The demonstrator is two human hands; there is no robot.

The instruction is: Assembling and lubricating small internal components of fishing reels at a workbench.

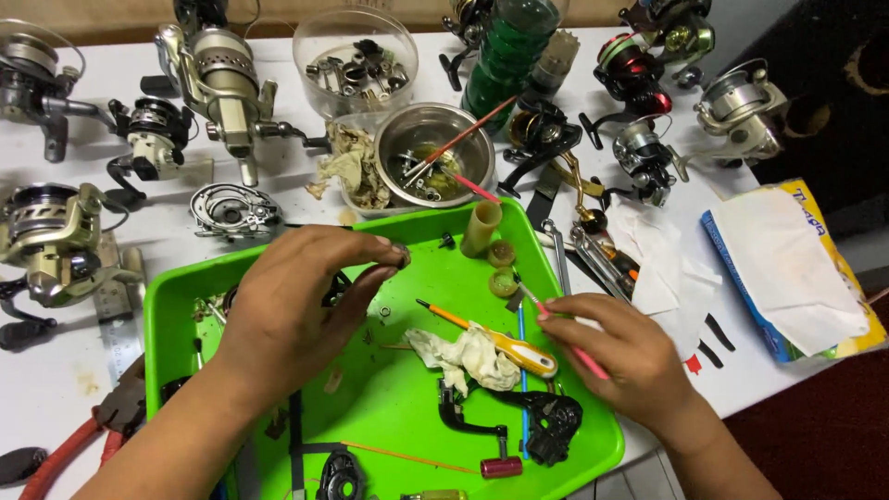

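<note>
My left hand (296, 306) hovers over the green tray (407, 389), pinching a small dark metal part (400, 251) between thumb and forefinger. My right hand (616, 352) rests at the tray's right edge, holding a thin pink-handled brush (583, 356) whose tip points up-left toward two small yellowish caps (503, 268). Between the hands lie a crumpled rag (468, 356) and a yellow-handled screwdriver (500, 343). A black reel body with a crank handle (532, 421) lies at the tray's lower right.
Many fishing reels (222, 83) ring the white table. Behind the tray stand a steel bowl (435, 153) with brushes and parts, a clear tub of parts (356, 60) and a green bottle (505, 51). A tissue pack (792, 268) lies right; pliers (102, 421) and a ruler left.
</note>
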